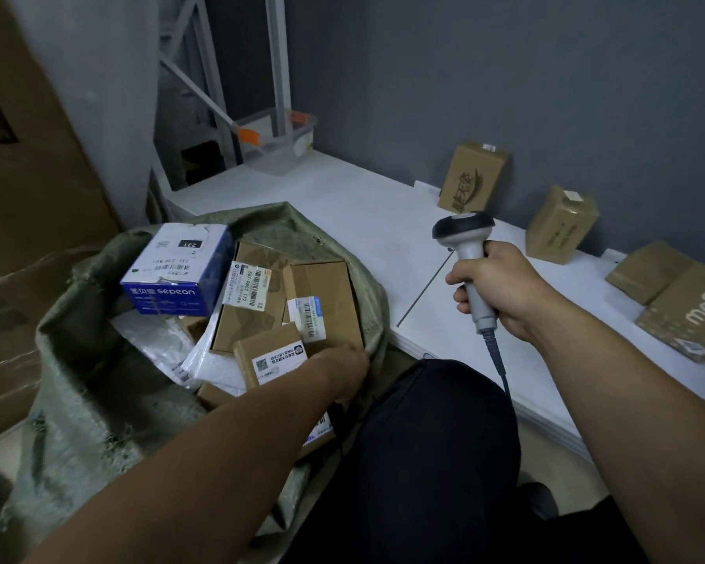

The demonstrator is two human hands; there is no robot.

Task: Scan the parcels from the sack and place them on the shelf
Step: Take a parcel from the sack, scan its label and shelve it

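My left hand (340, 374) sat just right of the small box (269, 354) in the sack (78, 380) — grip hidden — right hand (501, 287) clutched the scanner (462, 232).

Dim, flat light throughout. At the back and right, a bare blue-grey wall (505, 75). Along its foot, a low white shelf (363, 205), running from the far corner toward the near right. In that corner, pale metal rack uprights (277, 54) with a slanting brace (196, 91), plus a clear plastic tub (281, 154) with orange clips. On the left, big brown cartons (29, 164), the lower one wrapped in clear film.
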